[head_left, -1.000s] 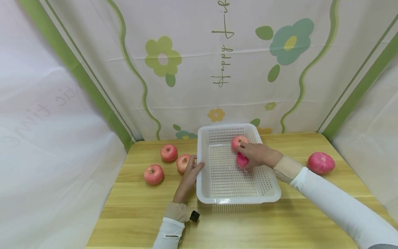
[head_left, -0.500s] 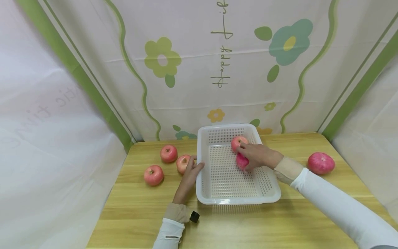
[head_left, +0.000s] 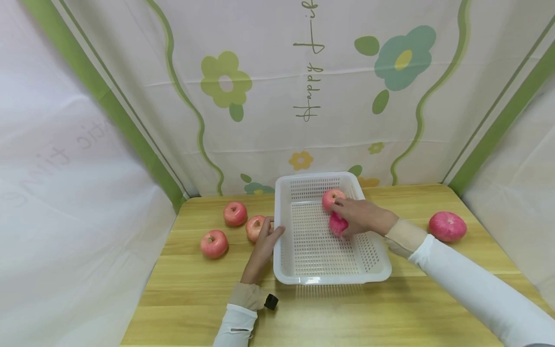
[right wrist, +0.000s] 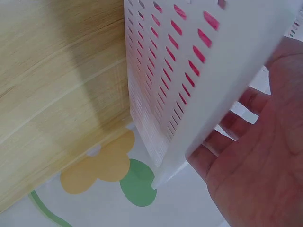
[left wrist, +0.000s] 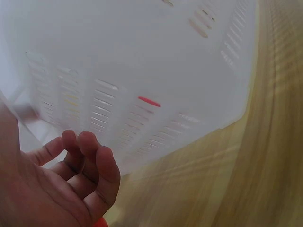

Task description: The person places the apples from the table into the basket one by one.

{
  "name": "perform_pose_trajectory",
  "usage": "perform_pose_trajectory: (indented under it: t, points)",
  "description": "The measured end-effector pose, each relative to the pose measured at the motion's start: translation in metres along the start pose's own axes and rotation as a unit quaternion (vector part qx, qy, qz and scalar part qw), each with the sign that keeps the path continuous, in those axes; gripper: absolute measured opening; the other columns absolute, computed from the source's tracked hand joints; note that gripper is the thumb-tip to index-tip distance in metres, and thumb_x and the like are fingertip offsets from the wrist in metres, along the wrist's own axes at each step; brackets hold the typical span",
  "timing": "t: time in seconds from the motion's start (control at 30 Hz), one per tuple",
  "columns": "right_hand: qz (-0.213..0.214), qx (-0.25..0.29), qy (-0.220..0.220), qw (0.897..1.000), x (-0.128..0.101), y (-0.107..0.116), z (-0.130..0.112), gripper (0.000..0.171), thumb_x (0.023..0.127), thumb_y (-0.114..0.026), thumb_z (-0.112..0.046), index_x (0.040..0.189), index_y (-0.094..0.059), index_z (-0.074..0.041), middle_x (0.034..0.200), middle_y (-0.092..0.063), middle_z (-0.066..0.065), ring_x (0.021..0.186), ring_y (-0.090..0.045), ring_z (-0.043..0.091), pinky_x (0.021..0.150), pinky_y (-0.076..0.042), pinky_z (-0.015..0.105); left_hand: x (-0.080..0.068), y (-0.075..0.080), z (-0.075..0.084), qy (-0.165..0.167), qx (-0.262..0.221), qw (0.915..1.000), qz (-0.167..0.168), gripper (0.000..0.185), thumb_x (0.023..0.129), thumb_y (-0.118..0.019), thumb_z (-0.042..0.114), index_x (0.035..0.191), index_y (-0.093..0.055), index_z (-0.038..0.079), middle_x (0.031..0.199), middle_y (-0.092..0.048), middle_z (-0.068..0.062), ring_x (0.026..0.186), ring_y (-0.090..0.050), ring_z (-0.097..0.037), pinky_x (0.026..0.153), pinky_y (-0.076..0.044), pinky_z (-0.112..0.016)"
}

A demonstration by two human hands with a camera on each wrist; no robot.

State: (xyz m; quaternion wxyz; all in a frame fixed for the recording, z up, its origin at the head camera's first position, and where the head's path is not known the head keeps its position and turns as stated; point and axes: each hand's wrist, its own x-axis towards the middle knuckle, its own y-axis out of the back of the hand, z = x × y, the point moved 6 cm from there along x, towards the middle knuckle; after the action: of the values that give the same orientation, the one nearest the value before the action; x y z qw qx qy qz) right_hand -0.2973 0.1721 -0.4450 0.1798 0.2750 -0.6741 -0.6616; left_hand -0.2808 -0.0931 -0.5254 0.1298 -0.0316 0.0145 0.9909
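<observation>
A white slotted plastic basket stands on the wooden table. At its left side my left hand grips the rim, thumb over the top edge. In the left wrist view, the fingers curl beside the basket's outer wall. My right hand reaches over the right rim and holds a deep pink round fruit inside the basket, largely covered by the hand. Just behind it in the basket sits a red apple. In the right wrist view, pink shows through the slotted wall near my right hand.
Left of the basket are three apples: one at the back, one in front and one by my left hand. A mottled pink fruit lies at the right. A printed cloth hangs behind the table.
</observation>
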Motion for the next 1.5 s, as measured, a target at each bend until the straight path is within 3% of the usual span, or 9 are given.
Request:
perform_pose_trajectory:
  t: [0.23,0.5,0.7,1.13,1.37,1.5]
  points:
    - [0.006,0.015,0.000,1.000,-0.005,0.008,-0.002,0.070,0.082,-0.092,-0.036,0.140,-0.060,-0.012,0.122,-0.059,0.005,0.099,-0.056,0.018,0.074,-0.054,0.033,0.000,0.002,-0.001,0.009,0.012,0.9999,-0.001,0.040,0.109,-0.054,0.033,0.140,-0.042,0.010,0.128,-0.066,-0.035,0.109,-0.073,-0.043,0.080,-0.065,-0.042]
    - [0.013,0.006,-0.004,1.000,-0.015,0.010,-0.005,0.074,0.084,-0.090,-0.040,0.145,-0.058,-0.012,0.130,-0.061,0.008,0.104,-0.060,0.022,0.081,-0.058,0.043,0.001,0.001,-0.002,-0.001,0.009,0.9999,-0.006,0.039,0.110,-0.052,0.030,0.140,-0.042,0.007,0.126,-0.067,-0.037,0.108,-0.073,-0.047,0.080,-0.064,-0.043]
    - [0.048,0.000,0.017,0.999,-0.027,0.017,-0.010,0.072,0.085,-0.090,-0.039,0.144,-0.059,-0.011,0.130,-0.063,0.008,0.104,-0.061,0.022,0.082,-0.059,0.043,0.003,0.000,-0.002,-0.001,0.001,1.0000,-0.008,0.039,0.109,-0.052,0.030,0.140,-0.043,0.007,0.125,-0.068,-0.038,0.106,-0.074,-0.047,0.078,-0.064,-0.041]
    - [0.107,0.001,0.021,0.994,-0.058,0.032,-0.011,0.073,0.085,-0.091,-0.033,0.146,-0.060,-0.008,0.139,-0.065,0.015,0.122,-0.067,0.035,0.095,-0.060,0.055,0.001,0.001,-0.006,0.004,0.002,1.0000,-0.003,0.043,0.109,-0.052,0.031,0.141,-0.041,0.006,0.125,-0.067,-0.037,0.107,-0.074,-0.047,0.080,-0.065,-0.045]
    - [0.128,0.025,-0.019,0.991,-0.083,0.035,0.003,0.070,0.088,-0.088,-0.035,0.146,-0.060,-0.008,0.139,-0.065,0.015,0.120,-0.069,0.036,0.088,-0.062,0.054,0.002,0.000,-0.006,0.007,0.003,1.0000,-0.005,0.046,0.109,-0.052,0.031,0.144,-0.040,0.004,0.126,-0.066,-0.038,0.109,-0.072,-0.048,0.082,-0.065,-0.046]
    - [0.139,0.041,-0.044,0.988,-0.097,0.038,0.016,0.069,0.091,-0.085,-0.036,0.147,-0.058,-0.006,0.143,-0.063,0.017,0.126,-0.066,0.040,0.091,-0.061,0.058,0.001,0.002,-0.005,0.010,0.006,0.9999,-0.001,0.045,0.109,-0.053,0.033,0.144,-0.041,0.007,0.127,-0.067,-0.037,0.109,-0.073,-0.046,0.082,-0.065,-0.046]
